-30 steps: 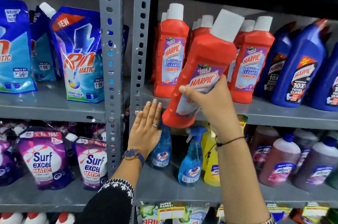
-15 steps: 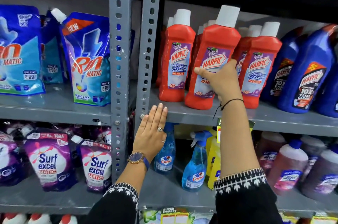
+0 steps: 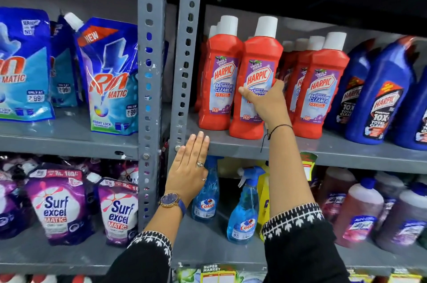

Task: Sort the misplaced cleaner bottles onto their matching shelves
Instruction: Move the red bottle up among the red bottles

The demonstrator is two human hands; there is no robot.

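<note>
I see the right hand (image 3: 269, 103) with its grip wrapped around a red Harpic bathroom cleaner bottle (image 3: 255, 79), which stands upright on the upper grey shelf (image 3: 300, 147), touching another red bottle (image 3: 219, 77) on its left. More red bottles (image 3: 320, 88) and blue Harpic bottles (image 3: 381, 97) stand to its right. The left hand (image 3: 188, 169) lies flat and unclenched against the shelf edge, holding nothing, above the blue Colin spray bottles (image 3: 242, 211).

Right hand (image 3: 268, 102) gripping upright red Harpic bottle (image 3: 254, 79) on shelf (image 3: 242, 147), left hand (image 3: 189, 167) flat
</note>
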